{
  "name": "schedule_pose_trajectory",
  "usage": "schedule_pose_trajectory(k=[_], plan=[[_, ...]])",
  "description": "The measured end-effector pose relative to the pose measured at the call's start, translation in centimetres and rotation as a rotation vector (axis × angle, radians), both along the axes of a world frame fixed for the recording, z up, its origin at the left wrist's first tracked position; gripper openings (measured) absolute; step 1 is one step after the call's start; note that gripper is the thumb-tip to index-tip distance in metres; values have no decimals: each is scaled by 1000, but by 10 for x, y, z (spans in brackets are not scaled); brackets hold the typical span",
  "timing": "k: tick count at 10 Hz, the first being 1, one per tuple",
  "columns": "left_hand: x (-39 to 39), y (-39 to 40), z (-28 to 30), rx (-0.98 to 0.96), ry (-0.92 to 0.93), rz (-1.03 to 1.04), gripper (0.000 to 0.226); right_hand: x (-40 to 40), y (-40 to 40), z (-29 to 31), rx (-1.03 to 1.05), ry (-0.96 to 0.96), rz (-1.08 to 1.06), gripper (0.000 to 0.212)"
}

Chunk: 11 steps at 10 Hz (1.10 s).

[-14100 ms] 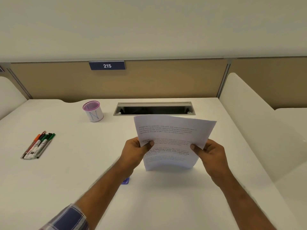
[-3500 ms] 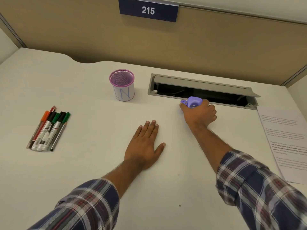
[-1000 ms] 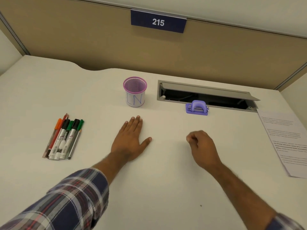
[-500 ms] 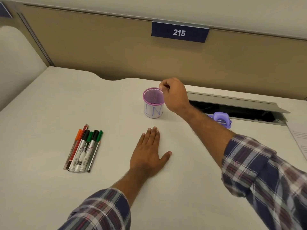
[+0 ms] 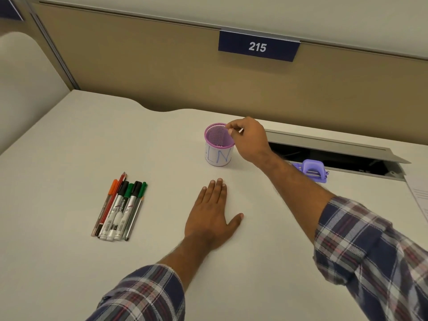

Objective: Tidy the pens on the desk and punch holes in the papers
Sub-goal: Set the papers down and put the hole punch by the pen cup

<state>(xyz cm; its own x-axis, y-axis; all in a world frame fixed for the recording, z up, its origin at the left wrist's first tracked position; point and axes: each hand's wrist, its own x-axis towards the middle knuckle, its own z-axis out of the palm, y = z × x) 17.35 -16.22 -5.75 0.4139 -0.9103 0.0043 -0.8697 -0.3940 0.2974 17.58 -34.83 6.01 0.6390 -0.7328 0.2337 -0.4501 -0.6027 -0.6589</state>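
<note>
Basically, your right hand pinched the cup rim at the desk's back, fingers curled on it. Left hand lay flat, fingers straight. Pens sat bunched at left, none in the cup yet. Punch sat right of the cup, papers at far right; whether punched, can't tell.

Left hand flat, fingers straight; right hand curled, pinching
</note>
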Motion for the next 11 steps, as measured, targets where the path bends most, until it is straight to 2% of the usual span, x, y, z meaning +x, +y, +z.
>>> schedule_pose_trajectory(k=[2,5,7,9,11], plan=[[0,0,1,2,-10,-5,90,-63,23,-12,36,-58,-95,13],[1,0,-3,13,-38,-6,89,-225,80,-45,185,65,-262,10],[0,-1,-3,7,-54,-3,88,-307,126,-54,234,245,-310,12],[0,-1,-2,23,-68,2,88,-347,162,-63,258,439,-141,12],[-1,-1,-2,20,-75,3,88,-357,170,-62,213,528,-45,14]])
